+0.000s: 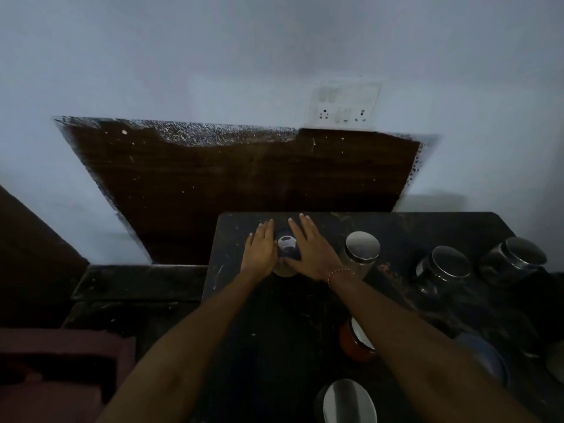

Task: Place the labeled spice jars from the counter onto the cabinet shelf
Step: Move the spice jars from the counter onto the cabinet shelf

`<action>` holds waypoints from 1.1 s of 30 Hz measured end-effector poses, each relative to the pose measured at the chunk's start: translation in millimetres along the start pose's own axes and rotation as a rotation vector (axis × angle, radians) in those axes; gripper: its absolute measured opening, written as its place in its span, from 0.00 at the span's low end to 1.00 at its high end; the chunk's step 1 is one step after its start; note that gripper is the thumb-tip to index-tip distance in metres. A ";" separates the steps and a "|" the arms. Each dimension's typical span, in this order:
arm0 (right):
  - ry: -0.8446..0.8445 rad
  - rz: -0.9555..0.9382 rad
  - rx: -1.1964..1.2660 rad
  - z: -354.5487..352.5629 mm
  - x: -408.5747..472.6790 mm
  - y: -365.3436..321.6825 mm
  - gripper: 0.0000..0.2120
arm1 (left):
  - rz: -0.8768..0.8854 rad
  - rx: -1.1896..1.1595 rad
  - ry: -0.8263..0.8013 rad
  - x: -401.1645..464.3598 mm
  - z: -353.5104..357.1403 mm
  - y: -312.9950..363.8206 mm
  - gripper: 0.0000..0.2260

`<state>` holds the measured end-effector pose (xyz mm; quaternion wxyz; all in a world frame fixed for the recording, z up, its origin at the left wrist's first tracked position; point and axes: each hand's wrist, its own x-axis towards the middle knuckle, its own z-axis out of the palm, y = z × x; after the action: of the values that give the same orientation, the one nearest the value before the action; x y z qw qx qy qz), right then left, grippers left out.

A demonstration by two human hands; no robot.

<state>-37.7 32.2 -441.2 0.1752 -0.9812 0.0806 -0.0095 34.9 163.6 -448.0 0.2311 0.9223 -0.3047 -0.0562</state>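
Hands (259, 250) (308, 250) flat against jar (287, 245); grip open

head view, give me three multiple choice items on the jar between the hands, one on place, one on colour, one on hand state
1. Where is the dark-lidded jar?
A. between both hands on the counter
B. on the floor
C. beside the wall socket

2. What colour is the jar under the right forearm?
A. green
B. red-orange
C. white

3. How do the left hand and right hand lie?
A. both fists, away from the jar
B. one holds a lid aloft
C. fingers straight, flanking the jar

Answers: 1 A, the jar stands between the two palms; 2 B, its body shows red-orange; 3 C, both hands lie flat-fingered alongside it.
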 end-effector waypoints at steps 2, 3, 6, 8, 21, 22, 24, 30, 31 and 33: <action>-0.064 0.033 0.016 11.1 2.6 1.5 0.46 | -0.035 -0.061 -0.082 1.8 5.6 -2.9 0.27; -0.091 0.052 0.036 15.9 4.2 2.0 0.47 | -0.060 -0.126 -0.135 2.7 7.2 -4.1 0.27; -0.155 0.116 0.112 27.9 9.1 1.8 0.49 | -0.109 -0.265 -0.211 3.2 12.6 -6.7 0.26; -0.147 0.173 0.172 34.2 13.0 -1.0 0.49 | -0.145 -0.315 -0.172 2.0 14.6 -5.4 0.24; -0.262 0.095 0.422 -31.7 28.0 -20.3 0.36 | -0.392 -1.017 -0.238 -12.0 -34.5 -27.5 0.12; -0.309 0.075 0.536 -45.1 27.3 -20.1 0.34 | -0.380 -1.077 -0.276 -13.6 -44.7 -26.6 0.11; -0.372 0.039 0.720 -70.1 24.8 -23.4 0.30 | -0.364 -1.216 -0.413 -17.5 -66.5 -22.5 0.12; -0.468 -0.020 1.059 -131.8 14.3 -51.1 0.25 | -0.268 -1.532 -0.601 -15.9 -103.3 5.7 0.41; -0.443 -0.027 1.066 -139.1 13.4 -51.7 0.24 | -0.249 -1.561 -0.587 -14.5 -106.6 11.4 0.40; -0.345 -0.013 1.061 -149.1 10.7 -50.5 0.19 | -0.234 -1.595 -0.522 -12.2 -111.6 22.3 0.34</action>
<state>-26.3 26.2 -284.0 0.6556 -0.7464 0.0288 0.1110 40.4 198.7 -339.2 0.7276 0.4660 -0.1199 -0.4889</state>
